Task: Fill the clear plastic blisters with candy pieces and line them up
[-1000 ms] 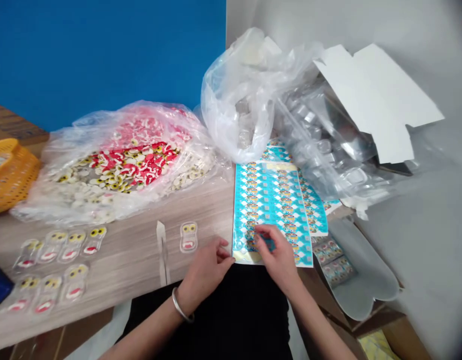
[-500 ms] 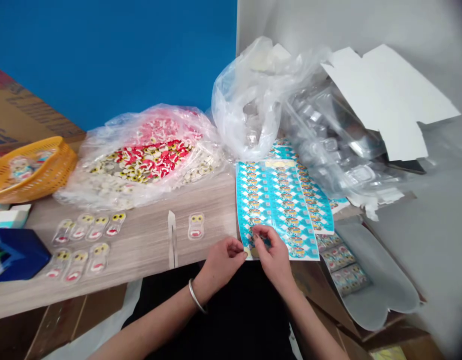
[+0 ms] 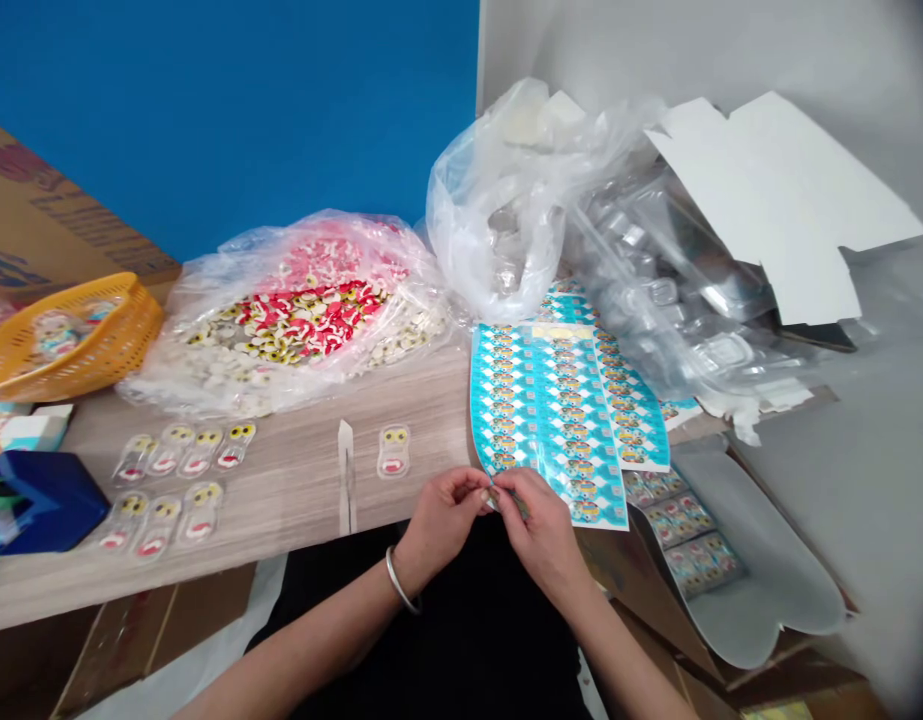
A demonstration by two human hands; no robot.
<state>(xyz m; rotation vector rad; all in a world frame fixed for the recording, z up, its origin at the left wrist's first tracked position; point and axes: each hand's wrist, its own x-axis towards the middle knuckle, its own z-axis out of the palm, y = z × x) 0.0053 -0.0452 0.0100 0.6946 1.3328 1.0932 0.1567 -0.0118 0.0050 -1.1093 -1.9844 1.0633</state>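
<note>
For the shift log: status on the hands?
Left hand, right hand: pinching small piece, unclear what. At edge of blue printed sheet. Clear plastic bag beyond it.

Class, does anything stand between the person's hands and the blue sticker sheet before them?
Nothing visible does: the left hand and right hand are touching the lower edge of the glossy blue printed sticker sheet.
</note>
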